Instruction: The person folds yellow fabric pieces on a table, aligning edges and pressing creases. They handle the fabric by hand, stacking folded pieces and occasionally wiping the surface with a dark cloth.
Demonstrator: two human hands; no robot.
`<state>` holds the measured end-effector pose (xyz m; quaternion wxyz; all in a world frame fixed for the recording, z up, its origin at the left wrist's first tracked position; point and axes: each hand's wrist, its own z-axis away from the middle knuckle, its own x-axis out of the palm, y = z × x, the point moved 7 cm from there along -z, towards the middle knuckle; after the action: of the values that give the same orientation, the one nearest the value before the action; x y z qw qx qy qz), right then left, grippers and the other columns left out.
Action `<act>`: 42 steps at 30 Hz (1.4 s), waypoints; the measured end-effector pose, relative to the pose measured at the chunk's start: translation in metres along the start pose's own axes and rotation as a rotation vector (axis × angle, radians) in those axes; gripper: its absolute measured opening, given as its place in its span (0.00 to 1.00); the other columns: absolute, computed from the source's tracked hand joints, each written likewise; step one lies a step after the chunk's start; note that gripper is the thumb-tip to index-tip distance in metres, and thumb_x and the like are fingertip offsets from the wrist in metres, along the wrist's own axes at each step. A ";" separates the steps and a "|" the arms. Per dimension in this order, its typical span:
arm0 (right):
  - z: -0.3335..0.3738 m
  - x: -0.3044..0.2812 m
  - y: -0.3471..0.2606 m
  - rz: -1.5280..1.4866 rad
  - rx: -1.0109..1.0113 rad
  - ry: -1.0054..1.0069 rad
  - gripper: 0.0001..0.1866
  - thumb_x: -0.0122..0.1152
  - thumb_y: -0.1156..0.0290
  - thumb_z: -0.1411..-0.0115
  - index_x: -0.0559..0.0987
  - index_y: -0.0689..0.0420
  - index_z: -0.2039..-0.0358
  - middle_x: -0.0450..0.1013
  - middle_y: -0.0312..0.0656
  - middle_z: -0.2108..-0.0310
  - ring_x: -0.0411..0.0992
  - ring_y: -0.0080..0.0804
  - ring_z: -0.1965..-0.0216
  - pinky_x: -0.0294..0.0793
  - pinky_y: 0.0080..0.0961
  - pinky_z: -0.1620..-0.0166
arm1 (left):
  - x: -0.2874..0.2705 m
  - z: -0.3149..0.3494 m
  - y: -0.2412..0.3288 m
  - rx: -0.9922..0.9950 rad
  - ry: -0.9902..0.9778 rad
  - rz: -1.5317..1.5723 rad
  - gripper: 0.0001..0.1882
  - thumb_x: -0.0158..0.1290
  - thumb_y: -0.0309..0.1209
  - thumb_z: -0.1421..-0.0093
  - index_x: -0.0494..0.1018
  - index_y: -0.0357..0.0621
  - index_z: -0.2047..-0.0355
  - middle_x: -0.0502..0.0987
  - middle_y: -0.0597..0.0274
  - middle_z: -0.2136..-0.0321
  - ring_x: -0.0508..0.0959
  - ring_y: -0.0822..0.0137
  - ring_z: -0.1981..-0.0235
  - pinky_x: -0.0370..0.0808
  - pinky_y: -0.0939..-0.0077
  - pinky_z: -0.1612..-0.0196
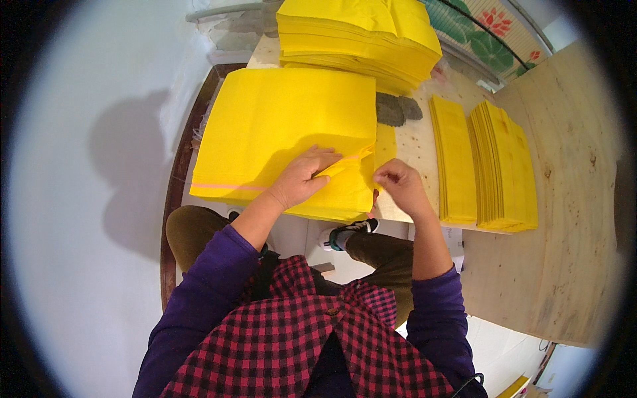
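Head camera, nearest first: a checked apron (265,345) fills the lower part of the view, with purple sleeves (199,282) at its sides and a dark shoe (361,227) beyond, below the edge of the worktop (415,142). The two hands are apart. The left hand (302,176) lies spread, palm down, on the near right part of the yellow stack (285,113), thumb out toward the right. The right hand (405,189) is just beyond the stack's right edge, fingers curled and their tips close together; whether they pinch anything I cannot tell.

Between the hands is a loose fold (342,167) in the top sheet. Its long line slants from the left fingers away and rightward to the stack's right edge, so the left hand touches it while the right is a little to its right and nearer the body. A pink line (229,187) runs along the near edge, left to right, and the stack itself looks slightly wider that way than deep.

Farther off, a grey cloth (398,109) lies beside the stack's far right corner. Two narrow yellow bundles (454,159) (501,166) stretch away from the body, well right of the right hand. Farthest are a tall yellow pile (352,40) and a flowered panel (491,33).
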<state>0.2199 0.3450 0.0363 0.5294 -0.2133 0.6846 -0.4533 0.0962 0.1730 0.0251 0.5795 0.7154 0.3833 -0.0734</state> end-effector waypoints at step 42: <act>0.012 0.007 -0.016 -0.210 -0.064 -0.309 0.13 0.71 0.80 0.54 0.80 0.55 0.67 0.65 0.30 0.70 0.61 0.17 0.72 0.61 0.13 0.68 | -0.001 -0.001 -0.006 0.004 0.010 0.109 0.22 0.50 0.30 0.43 0.69 0.39 0.47 0.72 0.49 0.48 0.68 0.50 0.44 0.52 0.53 0.35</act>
<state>0.2254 0.3271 0.0454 0.5710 -0.3672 0.5834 -0.4460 0.0915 0.1734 0.0214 0.5795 0.7366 0.3464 -0.0389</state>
